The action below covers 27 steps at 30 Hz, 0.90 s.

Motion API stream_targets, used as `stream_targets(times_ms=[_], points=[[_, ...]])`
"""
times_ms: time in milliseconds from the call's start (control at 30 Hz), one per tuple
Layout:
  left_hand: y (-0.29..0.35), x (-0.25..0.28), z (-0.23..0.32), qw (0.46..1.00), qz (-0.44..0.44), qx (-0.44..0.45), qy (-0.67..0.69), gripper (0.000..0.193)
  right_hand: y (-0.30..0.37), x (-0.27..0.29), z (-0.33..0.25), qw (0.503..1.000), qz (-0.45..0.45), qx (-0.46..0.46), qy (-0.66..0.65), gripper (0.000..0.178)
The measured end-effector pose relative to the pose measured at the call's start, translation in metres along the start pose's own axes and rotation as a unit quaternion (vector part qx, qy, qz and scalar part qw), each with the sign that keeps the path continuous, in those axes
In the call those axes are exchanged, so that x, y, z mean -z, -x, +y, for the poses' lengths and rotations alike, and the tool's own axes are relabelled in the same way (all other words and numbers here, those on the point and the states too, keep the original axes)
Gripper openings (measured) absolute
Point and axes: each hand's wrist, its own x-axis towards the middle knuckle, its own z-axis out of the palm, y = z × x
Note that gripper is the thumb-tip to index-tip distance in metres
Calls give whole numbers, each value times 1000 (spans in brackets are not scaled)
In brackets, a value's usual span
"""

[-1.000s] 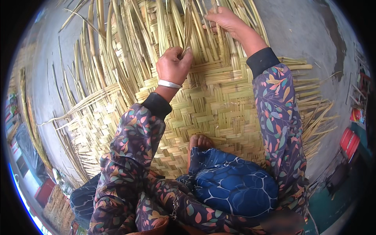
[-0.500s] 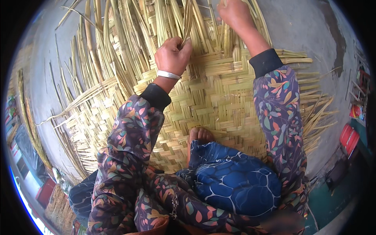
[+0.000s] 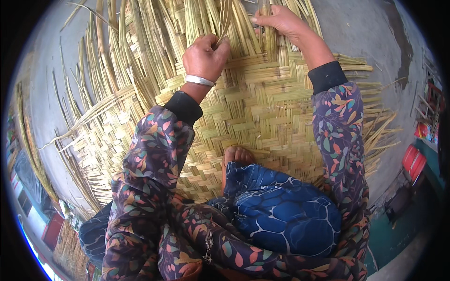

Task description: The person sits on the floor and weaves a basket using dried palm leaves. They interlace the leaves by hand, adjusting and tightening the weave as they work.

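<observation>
A woven mat of flat, pale green-yellow split reed strips lies on the floor in front of me. Along its far side, loose strip ends run out unwoven. My left hand, with a silvery bangle at the wrist, is closed around an upright reed strip near the edge of the weave. Farther right, my right hand pinches another strip between thumb and fingers, just above the woven part. The fingertips of my left hand are partly hidden.
My bare foot rests on the near part of the mat. Loose strip ends stick out at the right over the grey floor. Long stalks lie at the far left, and a red container stands at the right.
My right hand has come back toward me from the top edge, its fingers now on a strip, and its forearm has shifted right. My left hand keeps its hold almost in place.
</observation>
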Motion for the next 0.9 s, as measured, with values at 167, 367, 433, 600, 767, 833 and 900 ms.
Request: stream_targets(times_ms=[167,367,433,600,767,833,900], points=[[-1,-1,-1,1000,-8,3,3,32,21,-3,8,995,31,-74,61,25],[-1,-3,-3,1000,-6,0,11,31,22,-12,23,923,141,4,357,38],[-1,-4,-5,1000,-7,-4,20,31,29,-16,21,902,192,7,388,41],[-1,-2,-2,1000,0,-20,9,30,39,-18,14,880,220,0,421,42],[-1,-4,-3,998,-16,39,49,31,23,-21,20,879,167,36,446,37],[-2,-3,-1,999,-9,35,37,32,17,-16,26,934,151,26,322,32],[-3,-1,0,999,-10,36,25,32,15,-14,22,979,109,1,173,28]])
